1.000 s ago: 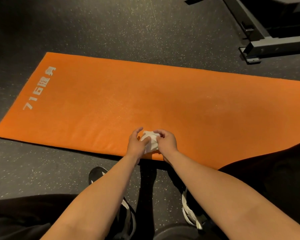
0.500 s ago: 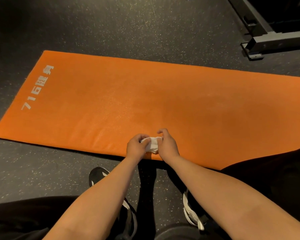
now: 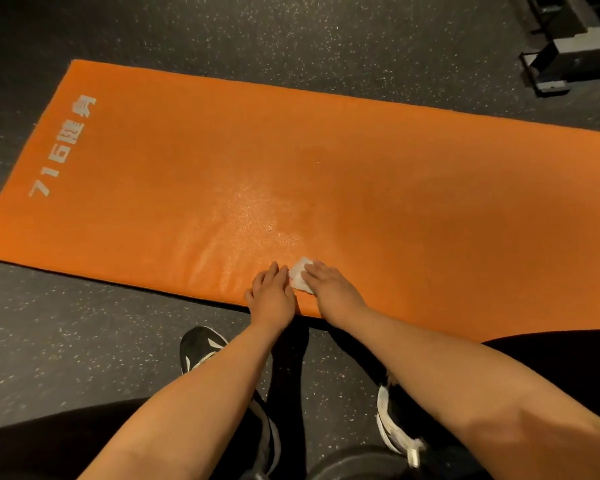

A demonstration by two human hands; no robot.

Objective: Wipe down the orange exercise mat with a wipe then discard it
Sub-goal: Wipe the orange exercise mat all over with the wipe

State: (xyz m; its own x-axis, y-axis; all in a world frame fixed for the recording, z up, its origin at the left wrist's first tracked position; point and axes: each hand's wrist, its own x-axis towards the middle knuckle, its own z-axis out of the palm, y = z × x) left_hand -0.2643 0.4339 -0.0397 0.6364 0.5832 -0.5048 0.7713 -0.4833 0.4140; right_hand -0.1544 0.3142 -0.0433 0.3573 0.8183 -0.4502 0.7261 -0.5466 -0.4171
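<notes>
Right hand (image 3: pixel 329 289) presses the wipe (image 3: pixel 300 277) with flat fingers (image 3: pixel 316 271), left hand (image 3: pixel 272 292) lies open beside it; overlapping strokes would best cover the mat (image 3: pixel 395 202).

Dark speckled rubber floor (image 3: pixel 291 36), dim light, black metal equipment frame (image 3: pixel 568 53) at the far right corner

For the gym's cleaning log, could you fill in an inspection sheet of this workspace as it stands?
Surface: dark speckled floor.
Job's things: orange mat lies flat on the floor, with white print at its left end and a shiny patch mid-mat; white wipe on the mat by its near edge; no bin in view.
Clutter: nothing seen.
Hands: left hand rests flat on the mat beside the wipe; right hand presses flat on the wipe.
Cables: nothing seen.
Surroundings: dark metal equipment frame at far right; the person's shoes on the floor.
</notes>
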